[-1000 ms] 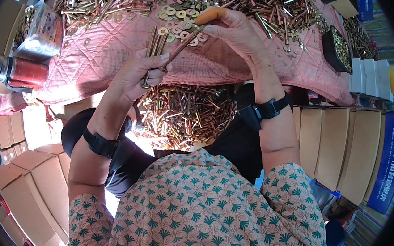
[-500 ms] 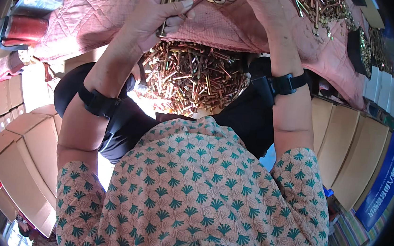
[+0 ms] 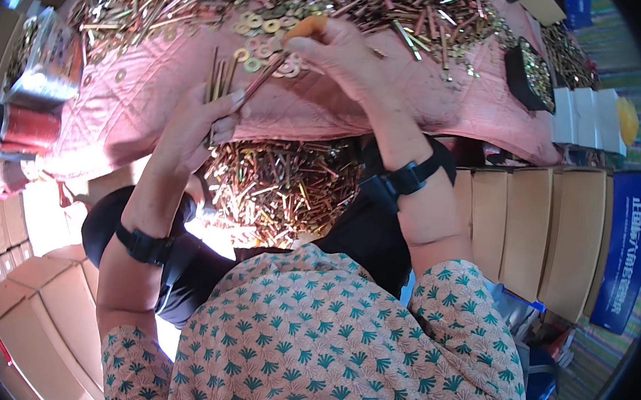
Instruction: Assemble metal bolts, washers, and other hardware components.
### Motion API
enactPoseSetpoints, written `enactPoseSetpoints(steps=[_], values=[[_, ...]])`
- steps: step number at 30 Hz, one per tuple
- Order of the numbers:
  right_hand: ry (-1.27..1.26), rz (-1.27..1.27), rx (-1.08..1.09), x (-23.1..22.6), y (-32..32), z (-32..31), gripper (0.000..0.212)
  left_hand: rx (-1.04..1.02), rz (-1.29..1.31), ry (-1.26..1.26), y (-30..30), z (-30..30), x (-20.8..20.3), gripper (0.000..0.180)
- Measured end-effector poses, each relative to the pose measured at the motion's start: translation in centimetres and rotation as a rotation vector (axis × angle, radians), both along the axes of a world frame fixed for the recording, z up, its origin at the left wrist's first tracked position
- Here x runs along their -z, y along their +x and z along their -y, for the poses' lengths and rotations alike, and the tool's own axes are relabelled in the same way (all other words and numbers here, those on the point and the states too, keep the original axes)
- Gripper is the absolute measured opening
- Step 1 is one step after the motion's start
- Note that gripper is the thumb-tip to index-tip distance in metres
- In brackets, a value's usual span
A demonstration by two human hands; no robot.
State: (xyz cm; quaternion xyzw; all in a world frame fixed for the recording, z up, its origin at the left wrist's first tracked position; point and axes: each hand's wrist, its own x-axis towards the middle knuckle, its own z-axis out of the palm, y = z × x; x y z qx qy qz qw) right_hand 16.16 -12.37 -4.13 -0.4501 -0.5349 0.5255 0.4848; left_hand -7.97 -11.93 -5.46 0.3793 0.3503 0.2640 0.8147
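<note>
Both hands raised: right hand grips an orange-handled screwdriver, left hand pinches its tip.

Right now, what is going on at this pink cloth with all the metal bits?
A person sits at a table covered with a pink quilted cloth strewn with brass-coloured screws and washers. The right hand grips an orange-handled tool, apparently a screwdriver, its shaft angled down toward the left hand. The left hand pinches the shaft's tip at the cloth's front edge, beside a few long screws lying side by side. A heap of screws sits in the lap below.
</note>
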Motion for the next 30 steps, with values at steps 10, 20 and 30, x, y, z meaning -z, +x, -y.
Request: enactPoseSetpoints(steps=[10,20,30], values=[[0.031,0.408,0.078,0.2,-0.1,0.2,0.031,0.112,-0.173,0.060,-0.3,0.6,-1.2,0.022],[0.422,1.391,0.501,2.2,5.7,0.5,0.018,-0.146,0.025,-0.022,-0.3,-1.3,0.6,0.033],[0.191,0.800,0.277,1.3,3.3,-0.6,0.020,-0.128,0.135,-0.085,-0.4,-1.5,0.8,0.034]])
